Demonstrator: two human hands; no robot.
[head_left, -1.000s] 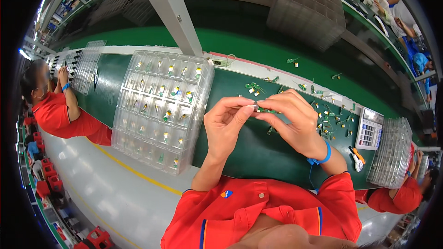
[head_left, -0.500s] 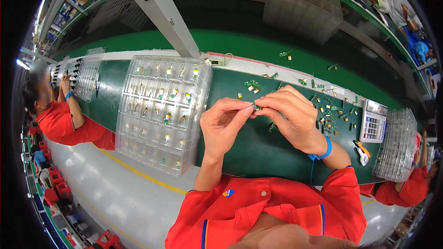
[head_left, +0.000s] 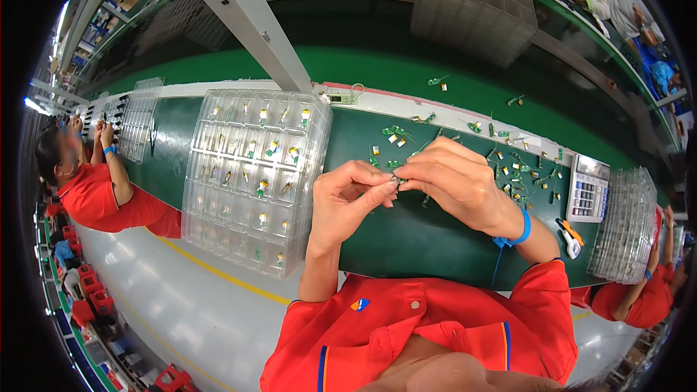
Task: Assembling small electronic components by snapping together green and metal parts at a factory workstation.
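In front of my chest, both hands meet at the fingertips over the dark green bench (head_left: 406,247). My left hand (head_left: 347,199) is closed in a pinch, thumb against fingers. My right hand (head_left: 457,183) pinches from the other side, its fingers bent over the same spot. Between them is a small green circuit board (head_left: 397,178), mostly covered by the fingertips. Beyond my hands lie loose circuit boards (head_left: 396,132) with white-and-yellow parts and thin wires. More boards (head_left: 517,181) are scattered to the right of my right hand. A blue wristband (head_left: 521,229) with a cord circles my right wrist.
Left of my hands stands a stack of clear compartment trays (head_left: 314,203), small boards in the top one. On the right are a calculator (head_left: 588,189), orange-and-white cutters (head_left: 571,239) and more clear trays (head_left: 624,225). A green conveyor belt (head_left: 392,76) runs behind. Co-workers sit at both sides.
Both hands have shifted slightly down, still pinching together, and the right wrist has dropped a little nearer to me. The boards on the conveyor belt have moved a little to the left.
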